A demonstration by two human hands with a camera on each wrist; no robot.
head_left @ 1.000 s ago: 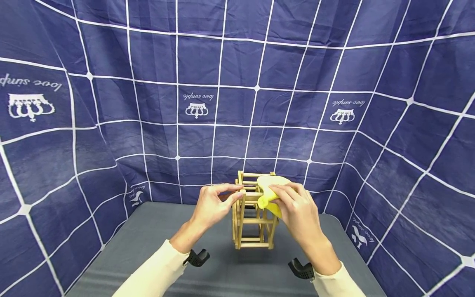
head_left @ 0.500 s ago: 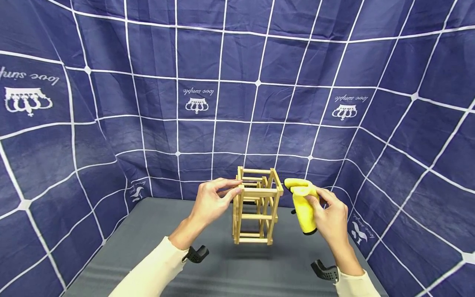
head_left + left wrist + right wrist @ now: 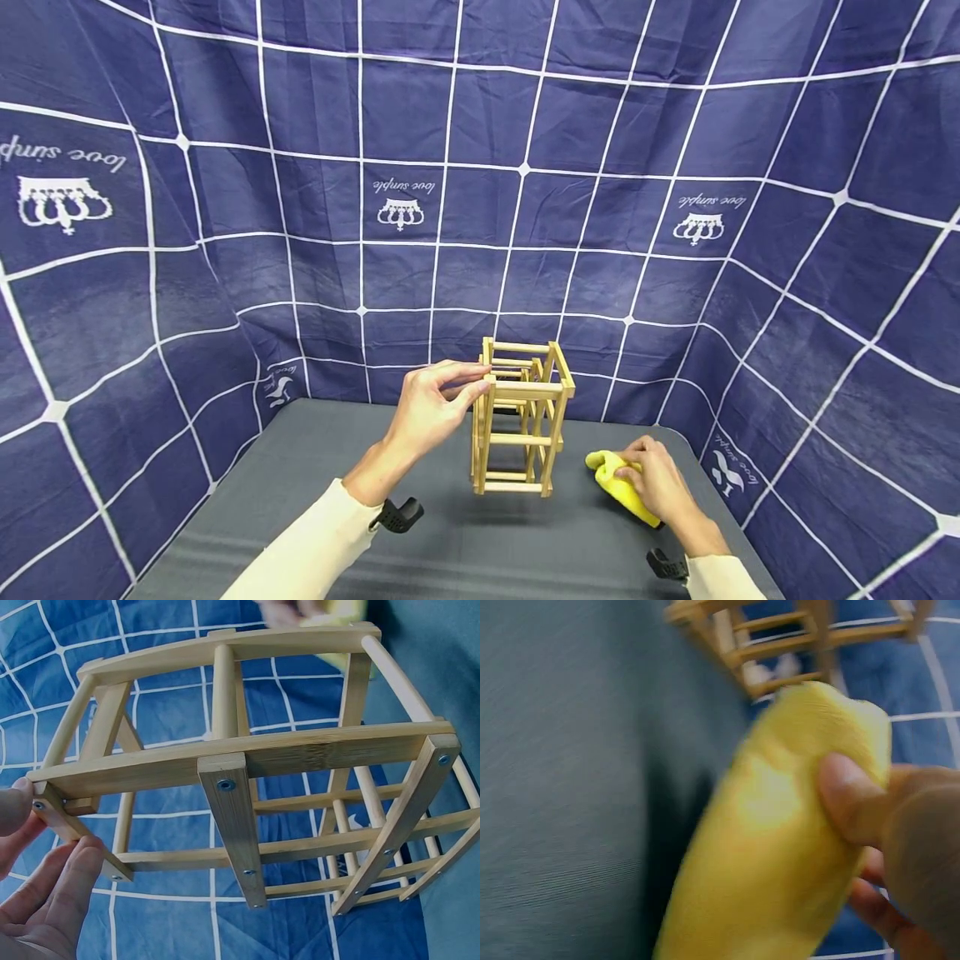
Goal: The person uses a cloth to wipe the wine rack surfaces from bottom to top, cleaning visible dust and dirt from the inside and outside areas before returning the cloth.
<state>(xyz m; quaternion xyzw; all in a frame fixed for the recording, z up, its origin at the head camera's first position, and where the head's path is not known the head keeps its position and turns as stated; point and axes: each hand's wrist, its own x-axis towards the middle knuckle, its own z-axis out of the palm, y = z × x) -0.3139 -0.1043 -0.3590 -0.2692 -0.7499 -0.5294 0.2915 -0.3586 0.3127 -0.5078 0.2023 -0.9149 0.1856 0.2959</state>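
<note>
A small wooden rack (image 3: 525, 392) of pale slats and dowels stands on the grey surface in the head view. My left hand (image 3: 431, 408) pinches its upper left corner between thumb and fingers. In the left wrist view, those fingertips (image 3: 84, 859) lie against the end of the wooden frame (image 3: 232, 806). Off to the rack's right, my right hand (image 3: 662, 483) grips a folded yellow cloth (image 3: 622, 492) with dark edging, low over the grey surface. The right wrist view has the thumb (image 3: 847, 787) pressed on the bunched cloth (image 3: 757, 832); whether it touches the surface I cannot tell.
Grey covering (image 3: 337, 475) spreads under the rack and both hands. Blue curtains (image 3: 480, 208) with white grid lines enclose the back and both sides. A black wrist mount (image 3: 400, 515) sits on the left wrist, another (image 3: 666, 565) on the right.
My right hand has lifted the yellow cloth off the rack's top, carried it right, then down toward the grey surface. My left hand keeps its place at the rack's corner.
</note>
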